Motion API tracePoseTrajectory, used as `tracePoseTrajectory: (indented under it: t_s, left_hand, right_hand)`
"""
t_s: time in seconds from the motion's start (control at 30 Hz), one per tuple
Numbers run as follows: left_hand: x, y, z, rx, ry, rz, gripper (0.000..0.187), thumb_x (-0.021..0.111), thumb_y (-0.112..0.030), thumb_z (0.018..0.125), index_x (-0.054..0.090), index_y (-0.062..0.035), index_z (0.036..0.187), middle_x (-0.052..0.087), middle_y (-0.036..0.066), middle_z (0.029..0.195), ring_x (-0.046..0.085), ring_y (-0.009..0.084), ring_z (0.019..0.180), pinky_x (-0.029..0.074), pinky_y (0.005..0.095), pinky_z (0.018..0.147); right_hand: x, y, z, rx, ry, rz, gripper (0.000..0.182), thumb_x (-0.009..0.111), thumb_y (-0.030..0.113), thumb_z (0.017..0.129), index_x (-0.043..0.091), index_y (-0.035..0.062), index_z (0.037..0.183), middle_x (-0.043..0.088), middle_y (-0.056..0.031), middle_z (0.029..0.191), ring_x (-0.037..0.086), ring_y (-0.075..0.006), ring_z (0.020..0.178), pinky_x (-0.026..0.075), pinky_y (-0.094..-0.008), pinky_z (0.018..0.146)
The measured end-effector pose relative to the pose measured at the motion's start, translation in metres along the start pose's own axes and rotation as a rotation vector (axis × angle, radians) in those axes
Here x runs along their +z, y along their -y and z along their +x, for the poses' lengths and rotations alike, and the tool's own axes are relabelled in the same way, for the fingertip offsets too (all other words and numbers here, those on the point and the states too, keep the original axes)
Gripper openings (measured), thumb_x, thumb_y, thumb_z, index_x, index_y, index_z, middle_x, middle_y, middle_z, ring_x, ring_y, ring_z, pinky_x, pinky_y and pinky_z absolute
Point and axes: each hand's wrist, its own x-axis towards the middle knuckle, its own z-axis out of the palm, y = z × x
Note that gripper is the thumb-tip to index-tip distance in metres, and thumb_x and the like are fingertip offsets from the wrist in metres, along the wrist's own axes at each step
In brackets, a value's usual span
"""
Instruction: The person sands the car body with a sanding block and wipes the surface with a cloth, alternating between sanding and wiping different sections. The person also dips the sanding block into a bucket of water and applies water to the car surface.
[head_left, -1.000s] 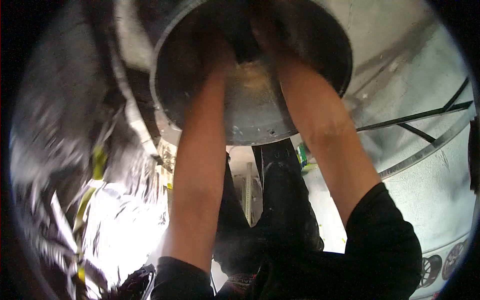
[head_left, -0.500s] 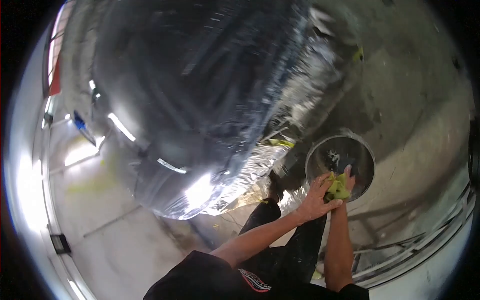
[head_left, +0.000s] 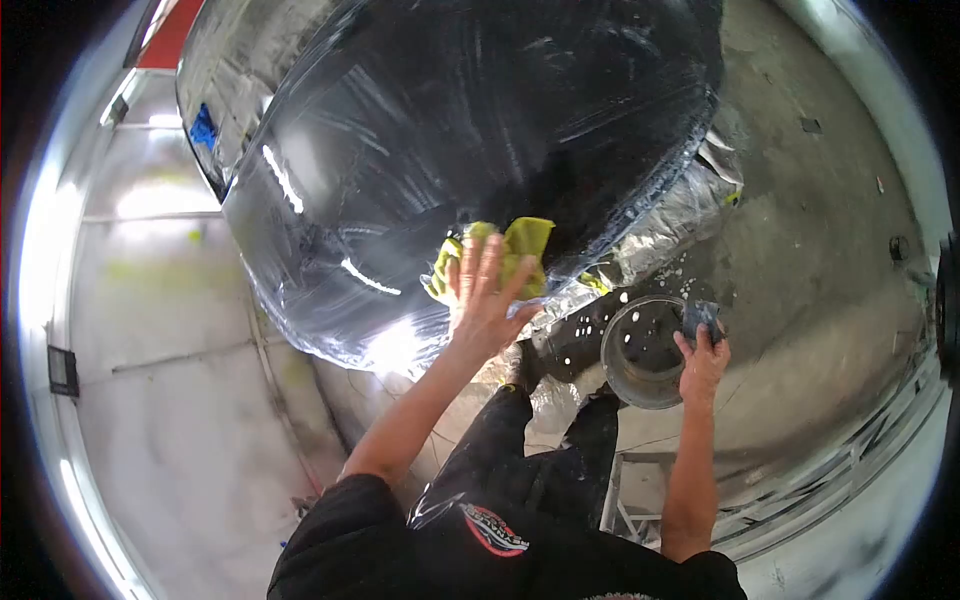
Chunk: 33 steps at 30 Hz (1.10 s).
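Observation:
My left hand (head_left: pixel 484 300) presses a yellow-green cloth (head_left: pixel 527 238) against a dark, wet, glossy car body panel (head_left: pixel 430 130). Its fingers are spread over the cloth, which bunches up around them. Whitish streaks run across the panel. Over the rim of a round bucket (head_left: pixel 640 392), my right hand (head_left: pixel 704 365) grips a small dark grey, flat block (head_left: pixel 702 318) between thumb and fingers. Dark liquid shows inside the bucket, which stands on the floor to the right of my legs.
Crinkled silver masking film (head_left: pixel 665 225) lines the panel's lower right side. Wet concrete floor (head_left: pixel 800 220) with white splashes surrounds the bucket. A metal frame (head_left: pixel 800 490) stands low at the right. A white wall with bright lamps is on the left, and a blue item (head_left: pixel 203 127) lies at the upper left.
Both hands were together over the bucket around the cloth. The left has moved up and left onto the panel with the cloth; the right now holds the grey block.

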Motion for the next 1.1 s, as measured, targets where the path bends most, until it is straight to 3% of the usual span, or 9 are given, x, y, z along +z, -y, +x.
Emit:
tracePoseTrajectory:
  t_s: [0.07, 0.23, 0.3, 0.37, 0.5, 0.6, 0.73, 0.87, 1.1]
  left_hand:
    - [0.022, 0.014, 0.001, 0.105, 0.136, 0.12, 0.072, 0.075, -0.041, 0.084, 0.05, -0.0366, 0.152, 0.032, 0.009, 0.167, 0.025, 0.0396, 0.155, 0.012, 0.0651, 0.122]
    - [0.007, 0.069, 0.059, 0.13, -0.091, 0.052, 0.067, 0.071, -0.049, 0.088, 0.052, -0.0317, 0.15, 0.042, 0.009, 0.16, 0.034, 0.0358, 0.151, 0.031, 0.067, 0.113]
    - [0.006, 0.127, 0.081, 0.078, -0.175, -0.175, 0.061, 0.063, -0.055, 0.095, 0.054, -0.0303, 0.149, 0.046, 0.009, 0.158, 0.037, 0.0351, 0.149, 0.03, 0.0597, 0.118]
    - [-0.014, 0.176, 0.1, -0.079, -0.205, 0.063, 0.059, 0.055, -0.058, 0.099, 0.053, -0.0295, 0.151, 0.045, 0.009, 0.159, 0.037, 0.0364, 0.149, 0.028, 0.0538, 0.121]
    - [-0.043, 0.289, 0.106, -0.188, -0.261, 0.198, 0.058, 0.044, -0.059, 0.104, 0.052, -0.0255, 0.151, 0.044, 0.009, 0.16, 0.035, 0.0359, 0.15, 0.027, 0.0534, 0.122]
    - [-0.05, 0.333, 0.095, -0.217, -0.282, 0.174, 0.062, 0.042, -0.063, 0.103, 0.048, -0.0283, 0.154, 0.042, 0.007, 0.161, 0.03, 0.034, 0.153, 0.023, 0.0527, 0.124]
    - [-0.047, 0.33, 0.096, -0.225, -0.287, 0.217, 0.071, 0.038, -0.072, 0.101, 0.048, -0.027, 0.154, 0.04, 0.007, 0.163, 0.027, 0.0321, 0.154, 0.023, 0.0558, 0.123]
    - [-0.046, 0.33, 0.096, -0.143, -0.289, 0.195, 0.08, 0.03, -0.077, 0.099, 0.046, -0.0229, 0.155, 0.04, 0.012, 0.162, 0.03, 0.0392, 0.151, 0.026, 0.0627, 0.118]
    - [-0.049, 0.327, 0.095, -0.143, -0.253, 0.173, 0.074, 0.033, -0.072, 0.101, 0.046, -0.0233, 0.155, 0.037, 0.016, 0.162, 0.025, 0.0405, 0.153, 0.023, 0.0624, 0.12]
  right_hand:
    - [0.018, 0.018, -0.02, -0.013, -0.004, -0.104, 0.032, 0.055, 0.006, 0.105, 0.057, 0.0006, 0.137, 0.06, -0.011, 0.128, 0.062, -0.0211, 0.11, 0.066, -0.0427, 0.086]
    - [0.054, 0.015, -0.046, -0.095, 0.155, -0.135, 0.031, 0.055, 0.002, 0.104, 0.058, -0.0055, 0.133, 0.061, -0.0144, 0.124, 0.063, -0.0221, 0.108, 0.066, -0.0445, 0.09]
    - [0.083, 0.015, -0.062, -0.079, 0.203, -0.134, 0.028, 0.056, -0.002, 0.101, 0.059, -0.0105, 0.128, 0.061, -0.0169, 0.121, 0.064, -0.0225, 0.107, 0.064, -0.0479, 0.094]
    - [0.108, 0.016, -0.078, -0.117, 0.308, -0.137, 0.028, 0.058, 0.0, 0.101, 0.06, -0.01, 0.127, 0.063, -0.0156, 0.12, 0.064, -0.0211, 0.11, 0.062, -0.0421, 0.099]
    - [0.149, -0.001, -0.101, -0.219, 0.295, -0.198, 0.032, 0.063, 0.013, 0.104, 0.065, -0.0089, 0.126, 0.07, -0.0111, 0.115, 0.065, -0.0162, 0.109, 0.057, -0.0329, 0.099]
    - [0.191, -0.009, -0.126, -0.417, 0.133, -0.583, 0.036, 0.065, 0.02, 0.104, 0.066, -0.0077, 0.127, 0.072, -0.0137, 0.118, 0.067, -0.019, 0.111, 0.056, -0.0343, 0.099]
    - [0.272, -0.053, -0.154, -1.023, -0.031, -0.933, 0.047, 0.066, 0.025, 0.101, 0.061, -0.0056, 0.135, 0.061, -0.0262, 0.139, 0.059, -0.0382, 0.131, 0.046, -0.0438, 0.111]
    - [0.335, -0.155, -0.206, -0.98, -0.092, -1.234, 0.092, 0.071, 0.013, 0.084, 0.021, -0.0127, 0.157, 0.016, -0.0363, 0.164, 0.019, -0.0532, 0.152, 0.017, -0.0545, 0.127]
    - [0.373, -0.262, -0.31, -0.907, 0.028, -1.17, 0.099, 0.072, 0.007, 0.079, 0.014, -0.0146, 0.156, 0.01, -0.0396, 0.163, 0.013, -0.0583, 0.151, 0.018, -0.0617, 0.124]
